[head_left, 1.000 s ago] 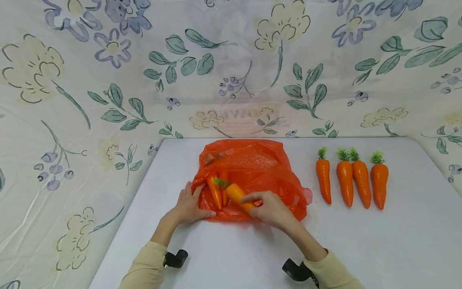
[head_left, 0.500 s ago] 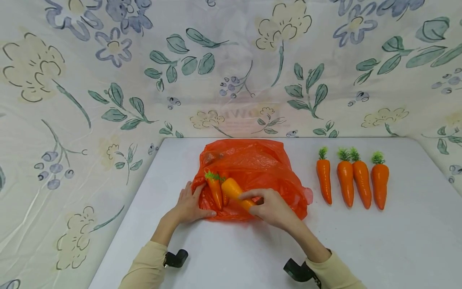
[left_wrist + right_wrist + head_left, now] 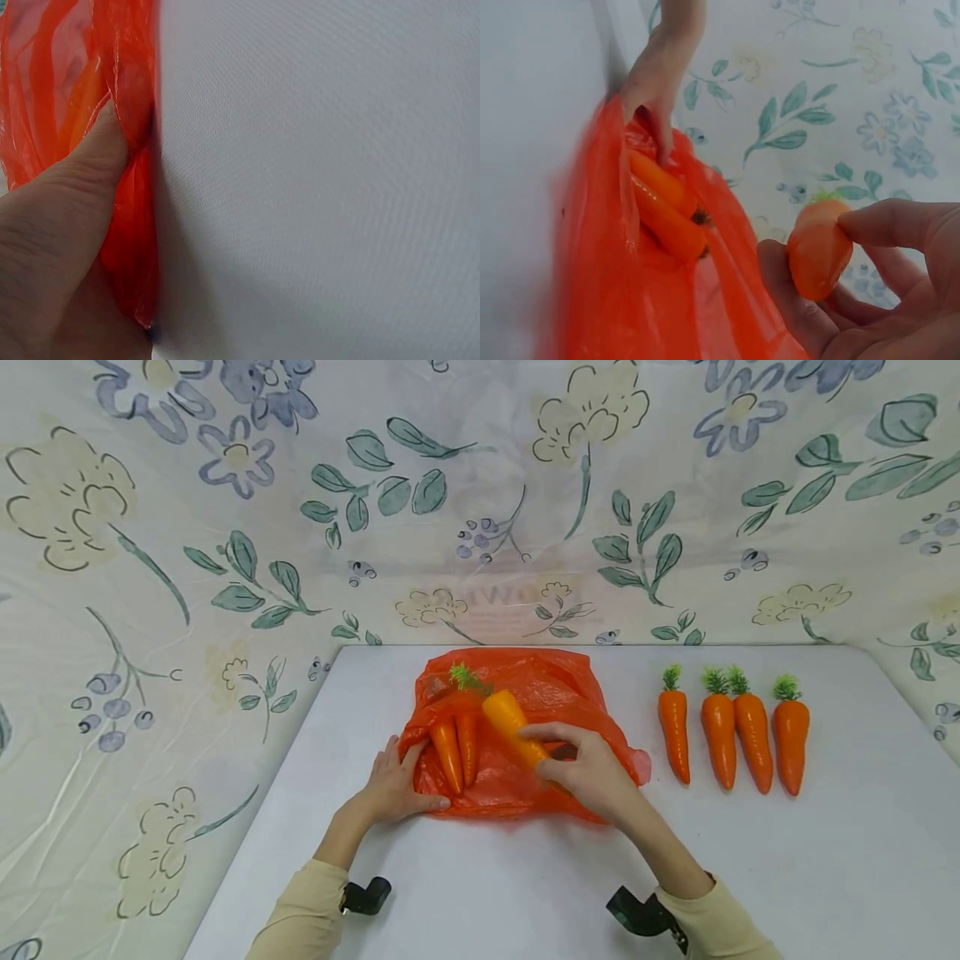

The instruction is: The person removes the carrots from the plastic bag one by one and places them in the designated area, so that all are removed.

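Floral cloth (image 3: pixel 360 577), printed with pale yellow and blue flowers and green leaves, fills the upper part and the left side of the head view, behind a white table (image 3: pixel 840 860). At the centre of the frame lies a crumpled, see-through red bag (image 3: pixel 555 685). Two orange carrots (image 3: pixel 447 758) rest side by side in its lower left part, their tips toward the bottom of the frame.

Left of the bag, the left hand (image 3: pixel 393 789) is spread, its thumb stretched along the near edge and its fingers at the side; the left wrist view shows that thumb against the red plastic. Right of centre, the right hand (image 3: pixel 581 764) pinches the lower end of a yellow-orange carrot (image 3: pixel 506 717) between thumb and fingers. This carrot slants over the bag, its green top toward the upper left.

Toward the right of the frame, four carrots (image 3: pixel 718 743) stand in a row on the table, green tops toward the upper edge, the middle two close together. Beige sleeves (image 3: pixel 303 914) enter at the bottom.
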Demonstrator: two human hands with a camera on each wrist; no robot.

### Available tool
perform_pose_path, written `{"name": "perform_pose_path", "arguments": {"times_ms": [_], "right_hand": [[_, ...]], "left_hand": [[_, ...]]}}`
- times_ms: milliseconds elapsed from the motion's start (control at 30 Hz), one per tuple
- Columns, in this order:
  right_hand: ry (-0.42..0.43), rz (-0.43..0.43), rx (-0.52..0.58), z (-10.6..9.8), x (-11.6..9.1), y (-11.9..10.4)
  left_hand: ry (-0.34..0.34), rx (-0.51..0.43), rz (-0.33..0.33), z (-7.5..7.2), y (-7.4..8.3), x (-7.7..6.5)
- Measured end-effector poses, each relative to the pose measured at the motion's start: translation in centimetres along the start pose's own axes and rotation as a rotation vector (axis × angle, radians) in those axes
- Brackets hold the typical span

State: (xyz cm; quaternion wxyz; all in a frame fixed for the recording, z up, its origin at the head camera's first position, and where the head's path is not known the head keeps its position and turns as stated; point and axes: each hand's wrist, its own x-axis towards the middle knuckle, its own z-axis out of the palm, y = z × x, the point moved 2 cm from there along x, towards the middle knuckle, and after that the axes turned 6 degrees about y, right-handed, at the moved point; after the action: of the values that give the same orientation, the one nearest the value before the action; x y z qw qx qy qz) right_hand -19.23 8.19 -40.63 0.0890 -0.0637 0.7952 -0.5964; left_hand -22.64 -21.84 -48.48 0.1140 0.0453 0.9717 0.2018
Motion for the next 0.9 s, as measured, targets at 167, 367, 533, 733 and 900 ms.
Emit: {"name": "perform_pose_path", "arguments": {"times_ms": [167,367,533,733,900], "right_hand": [[-0.031,-0.065,0.087,-1.2,0.1,0.1],[-0.013,-0.062,0.106,-2.4,0.1,0.6],[0.021,-0.052,0.095,-3.6,0.1,0.9],[0.056,-0.035,0.116,-5.5,-0.1,1.1],[0.122,-0.009,0.099,-7.2,-0.5,1.1]], "left_hand": [[-0.005,-0.004,-0.011,0.0,0.0,0.0],[0.0,-0.006,-0.013,0.0,0.0,-0.1],[-0.002,-0.004,-0.018,0.1,0.0,-0.1],[-0.005,0.003,-0.026,0.3,0.0,0.0],[0.006,0.003,-0.023,0.2,0.0,0.0]]}}
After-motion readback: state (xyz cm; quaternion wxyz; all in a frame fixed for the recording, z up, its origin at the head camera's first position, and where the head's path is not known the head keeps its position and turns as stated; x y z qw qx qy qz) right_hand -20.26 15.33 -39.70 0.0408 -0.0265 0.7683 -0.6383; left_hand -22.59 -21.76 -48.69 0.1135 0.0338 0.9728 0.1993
